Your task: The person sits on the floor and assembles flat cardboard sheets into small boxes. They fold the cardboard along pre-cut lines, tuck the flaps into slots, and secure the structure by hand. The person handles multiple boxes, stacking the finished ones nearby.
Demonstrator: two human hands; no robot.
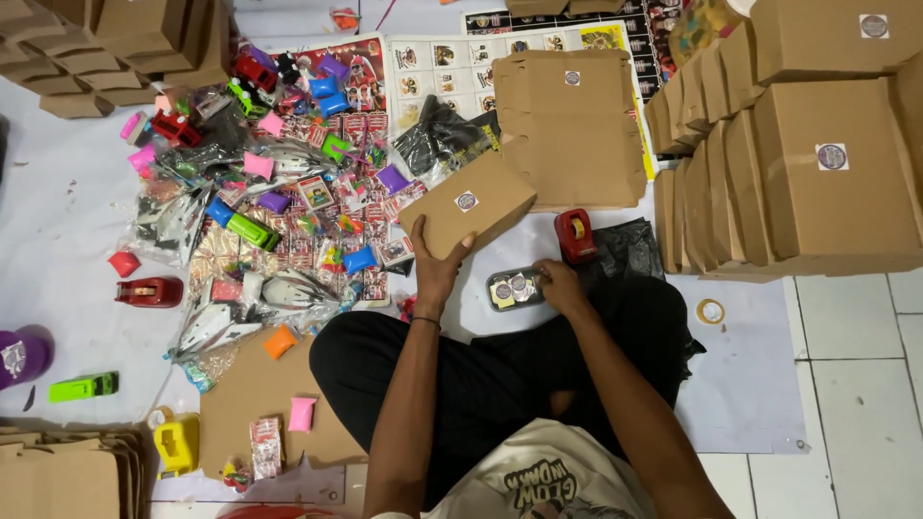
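Brown cardboard box [468,214] with a round sticker sits in my left hand [435,272], fingers clasped under its near edge, lifted above the floor sheet. Right of the box, my right hand [561,284] pinches at the sticker tray [512,289], just below the red tape dispenser [575,235].

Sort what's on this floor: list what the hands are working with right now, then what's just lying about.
In use:
left hand holding the closed cardboard box
right hand on the tray of round stickers

Lying about:
red tape dispenser
pile of small toys and packets
stacked finished boxes
flat box blanks
green toy car
tape roll
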